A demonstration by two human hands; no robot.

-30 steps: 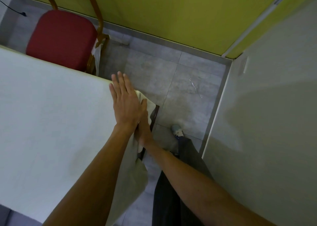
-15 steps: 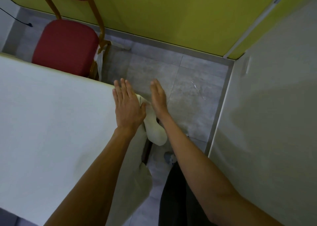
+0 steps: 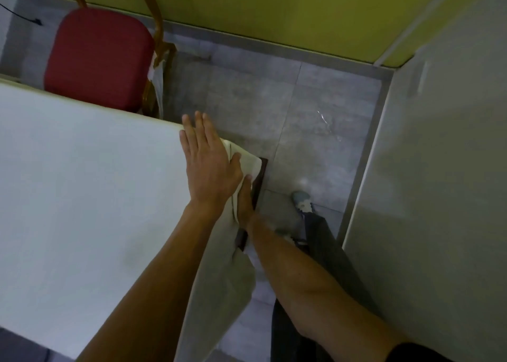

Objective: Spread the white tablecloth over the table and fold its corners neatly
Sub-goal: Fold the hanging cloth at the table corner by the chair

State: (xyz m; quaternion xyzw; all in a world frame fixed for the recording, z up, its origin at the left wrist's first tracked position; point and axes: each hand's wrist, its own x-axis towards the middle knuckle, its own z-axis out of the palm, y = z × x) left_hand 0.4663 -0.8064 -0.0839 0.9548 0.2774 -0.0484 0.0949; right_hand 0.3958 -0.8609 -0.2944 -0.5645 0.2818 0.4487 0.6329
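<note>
The white tablecloth (image 3: 82, 169) lies flat over the table and fills the left half of the view. My left hand (image 3: 208, 166) presses flat on it at the far right corner, fingers pointing away from me. Beside that hand a folded flap of cloth (image 3: 245, 157) wraps the corner, and the table's dark wooden edge (image 3: 261, 173) shows just past it. My right hand (image 3: 245, 202) sits against the table's side just below my left hand, touching the fold; its fingers are hidden. A loose drape of cloth (image 3: 219, 293) hangs down nearer to me.
A red-cushioned chair (image 3: 98, 57) with a wooden frame stands behind the table's far edge. A white wall (image 3: 439, 197) closes in on the right, a yellow wall (image 3: 274, 10) at the back. My leg and shoe (image 3: 301, 201) stand on the narrow strip of grey tiled floor (image 3: 247, 95).
Half a second ago my right hand was lifted open past the corner, with the flap hanging loose. It has dropped back against the table's side, and the flap now lies folded at the corner.
</note>
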